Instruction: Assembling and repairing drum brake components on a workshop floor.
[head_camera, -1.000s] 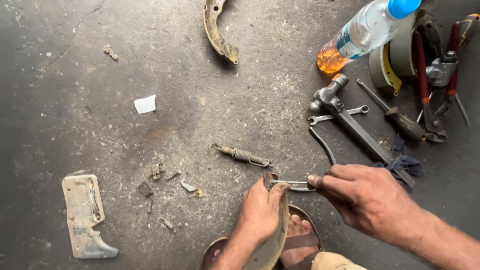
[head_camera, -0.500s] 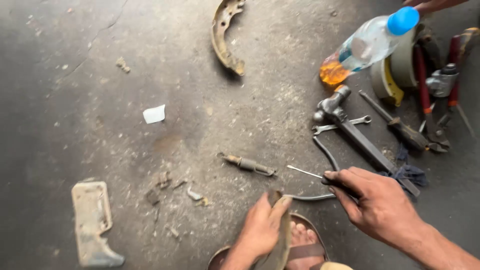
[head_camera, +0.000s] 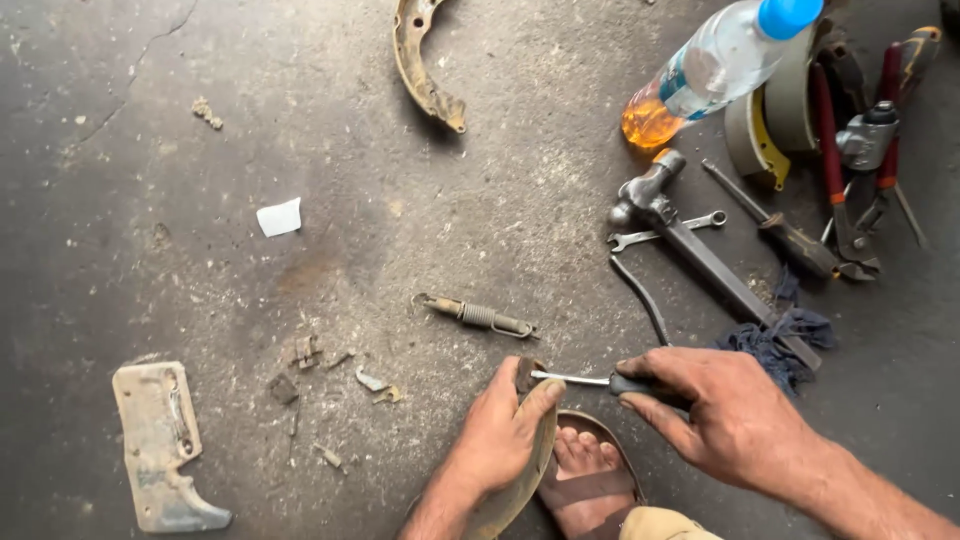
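We grip a curved, rusty brake shoe (head_camera: 530, 455) in our left hand (head_camera: 500, 435), standing it on edge just beside our sandalled foot (head_camera: 585, 480). Our right hand (head_camera: 730, 420) is clenched round a black-handled screwdriver (head_camera: 600, 381), its tip at the shoe's top end. Just beyond lie a coiled metal spring (head_camera: 480, 316), a steel hammer (head_camera: 680, 235) and a second brake shoe (head_camera: 420, 65). The floor (head_camera: 150, 200) is grey, gritty concrete. A tilted clear plastic bottle (head_camera: 715, 65) holds orange liquid.

Rusty curved brake shoe (head_camera: 525, 470) upright, screwdriver (head_camera: 590, 380) tip against it
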